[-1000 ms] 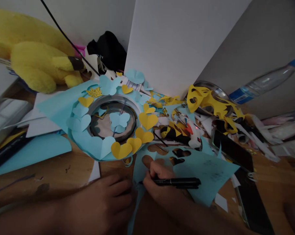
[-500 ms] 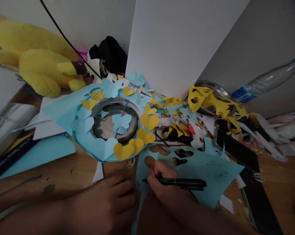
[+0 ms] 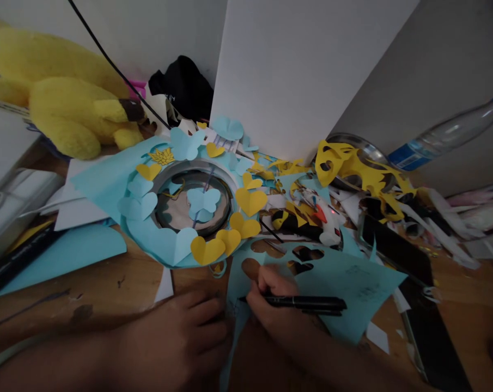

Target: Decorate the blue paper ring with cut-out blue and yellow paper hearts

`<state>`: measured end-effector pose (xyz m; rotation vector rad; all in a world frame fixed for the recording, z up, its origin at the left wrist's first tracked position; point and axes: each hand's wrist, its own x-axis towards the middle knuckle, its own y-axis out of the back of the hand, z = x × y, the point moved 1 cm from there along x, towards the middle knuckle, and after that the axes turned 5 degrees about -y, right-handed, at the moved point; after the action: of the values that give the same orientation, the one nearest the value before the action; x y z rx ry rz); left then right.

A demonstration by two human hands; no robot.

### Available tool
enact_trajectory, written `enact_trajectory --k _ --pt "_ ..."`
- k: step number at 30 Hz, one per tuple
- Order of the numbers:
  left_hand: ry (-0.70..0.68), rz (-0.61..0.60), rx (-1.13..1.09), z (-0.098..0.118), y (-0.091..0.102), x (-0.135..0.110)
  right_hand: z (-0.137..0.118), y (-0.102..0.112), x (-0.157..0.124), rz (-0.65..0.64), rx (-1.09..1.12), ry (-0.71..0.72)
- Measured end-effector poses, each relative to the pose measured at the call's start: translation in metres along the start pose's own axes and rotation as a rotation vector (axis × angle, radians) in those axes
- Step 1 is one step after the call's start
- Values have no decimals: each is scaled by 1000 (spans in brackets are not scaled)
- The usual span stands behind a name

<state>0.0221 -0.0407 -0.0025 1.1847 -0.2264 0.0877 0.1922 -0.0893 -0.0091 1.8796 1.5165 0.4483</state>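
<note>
A black pen (image 3: 315, 302) is pinched in my right hand (image 3: 277, 305), its tip touching the left part of a light-blue sheet of paper (image 3: 352, 275). Several heart-shaped holes are cut through that sheet, and small dark marks show on its right side. My left hand (image 3: 189, 332) lies with curled fingers at the sheet's left edge, its fingertips against the paper and partly hidden. Just beyond both hands sits a round ring (image 3: 129, 231) covered in blue paper, decorated with yellow paper hearts (image 3: 250, 201) and blue paper butterflies (image 3: 204, 204).
A yellow plush toy (image 3: 70, 114) sits at the back left. Cut yellow paper (image 3: 340, 163) lies over a metal bowl (image 3: 360, 144) at the right, near a plastic bottle (image 3: 446, 133). A dark phone (image 3: 395, 250), a white glue gun (image 3: 330, 226) and paper scraps crowd the table.
The pen has shifted very slightly, with its tip still at the blue paper. My left hand stays in place; the whole view has moved a little.
</note>
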Motion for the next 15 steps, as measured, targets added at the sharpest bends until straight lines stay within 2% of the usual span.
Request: enact_trajectory --k 4,15 --pt "-39 -30 -86 -3 4 1 0 1 1 -51 22 -20" --pt "-23 -10 -84 -3 4 0 -2 4 1 -80 -7 41"
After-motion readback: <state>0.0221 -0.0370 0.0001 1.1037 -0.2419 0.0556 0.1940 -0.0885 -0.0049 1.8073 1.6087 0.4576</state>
